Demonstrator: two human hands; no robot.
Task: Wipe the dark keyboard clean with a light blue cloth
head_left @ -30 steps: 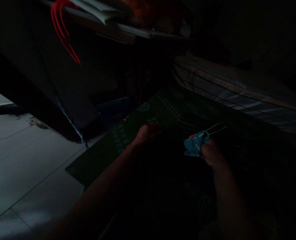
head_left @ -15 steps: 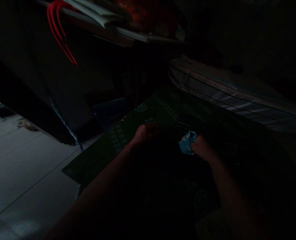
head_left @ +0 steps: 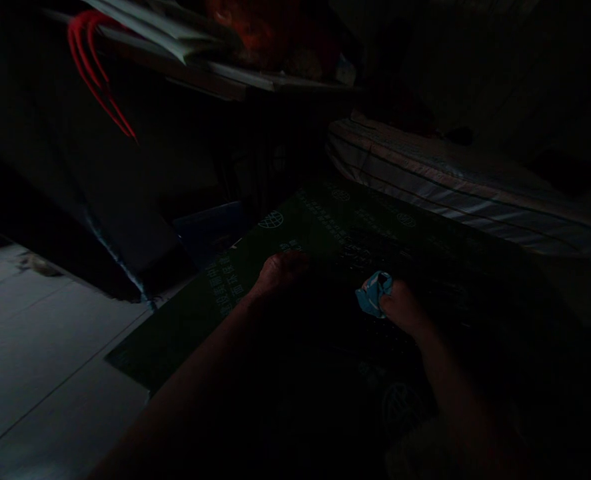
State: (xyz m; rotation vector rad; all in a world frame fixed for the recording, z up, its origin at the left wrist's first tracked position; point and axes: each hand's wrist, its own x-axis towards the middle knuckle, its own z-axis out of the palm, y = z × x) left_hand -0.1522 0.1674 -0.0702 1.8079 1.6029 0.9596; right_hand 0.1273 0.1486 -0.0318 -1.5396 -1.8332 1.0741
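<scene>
My right hand is closed round a crumpled blue cloth with pale markings, low over the middle of a dark green board. Pale globe emblems and printed characters run across the board. To the left of the cloth, my left hand rests at the board with its fingers bent; their tips fade into shadow, so I cannot tell whether they hold anything. Between and below my hands the surface is almost black. Pale streaks and dots show near the cloth.
A mattress-like striped pad lies beyond the board. At the upper left, red cords hang from a cluttered shelf or tabletop. Below it is a dark blue object. Pale floor tiles show at left.
The view has shifted slightly, so most things sit a little further left. My right hand still grips the cloth in nearly the same place; my left hand remains at the board.
</scene>
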